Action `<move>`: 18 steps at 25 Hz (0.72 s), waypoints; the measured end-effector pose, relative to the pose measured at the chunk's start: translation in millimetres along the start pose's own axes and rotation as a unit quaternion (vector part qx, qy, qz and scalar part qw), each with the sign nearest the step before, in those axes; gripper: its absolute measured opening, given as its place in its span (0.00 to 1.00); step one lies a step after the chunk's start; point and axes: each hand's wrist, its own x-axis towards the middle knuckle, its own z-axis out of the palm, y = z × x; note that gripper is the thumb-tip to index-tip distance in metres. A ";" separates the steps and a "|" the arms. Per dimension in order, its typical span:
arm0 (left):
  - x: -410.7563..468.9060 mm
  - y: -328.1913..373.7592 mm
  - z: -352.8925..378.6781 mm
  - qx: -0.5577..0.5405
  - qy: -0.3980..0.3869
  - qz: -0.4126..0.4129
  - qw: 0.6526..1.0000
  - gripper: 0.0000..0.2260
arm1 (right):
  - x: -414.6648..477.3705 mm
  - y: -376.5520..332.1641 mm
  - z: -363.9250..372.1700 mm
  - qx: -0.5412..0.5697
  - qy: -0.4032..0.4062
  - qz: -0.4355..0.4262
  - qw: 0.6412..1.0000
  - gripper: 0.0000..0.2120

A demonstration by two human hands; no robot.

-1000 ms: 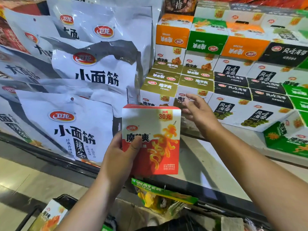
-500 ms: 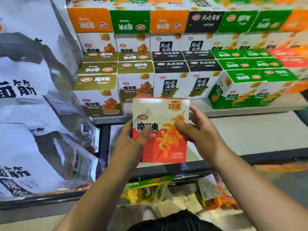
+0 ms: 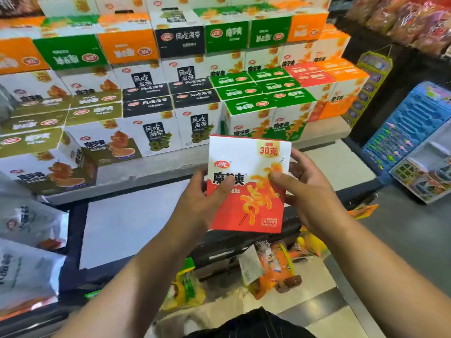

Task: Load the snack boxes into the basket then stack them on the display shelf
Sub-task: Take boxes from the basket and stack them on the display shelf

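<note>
A red and white snack box stands upright in front of me, held between both hands. My left hand grips its left edge with the thumb across the front. My right hand grips its right edge, thumb on the front too. Behind it the display shelf carries stacked snack boxes: olive ones at the left, black ones in the middle, green ones and red and orange ones to the right. The basket is not clearly visible.
Large white snack bags hang at the left. Loose orange and yellow snack packets lie low below the shelf's dark rail. A blue toy display stands at the right. A bare strip of shelf surface shows at the right front.
My view has swung right along the shelf. My right hand left the shelved boxes and took hold of the red box's right edge, so both hands hold it now.
</note>
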 end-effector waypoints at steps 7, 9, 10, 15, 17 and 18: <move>7.1 15.5 144.7 -0.019 -0.028 0.001 0.999 0.29 | -9.4 -15.8 -146.3 0.012 0.014 0.003 1.000 0.31; 13.9 18.1 179.6 -0.027 -0.019 -0.010 0.999 0.30 | -6.2 -20.8 -178.7 -0.002 0.017 -0.006 1.000 0.34; 17.3 20.9 196.3 -0.022 -0.017 -0.012 1.000 0.30 | -4.6 -24.9 -193.5 -0.012 0.019 -0.012 1.000 0.35; 39.4 42.4 239.3 -0.011 -0.007 -0.007 1.000 0.35 | 24.5 -37.0 -236.3 -0.017 0.019 -0.018 1.000 0.39; 54.8 51.8 244.5 0.000 -0.009 -0.006 1.000 0.37 | 41.5 -40.4 -245.8 -0.014 0.010 -0.025 1.000 0.41; 63.5 55.6 245.7 0.004 -0.015 -0.002 1.000 0.37 | 50.8 -41.7 -249.3 -0.016 0.009 -0.027 0.999 0.41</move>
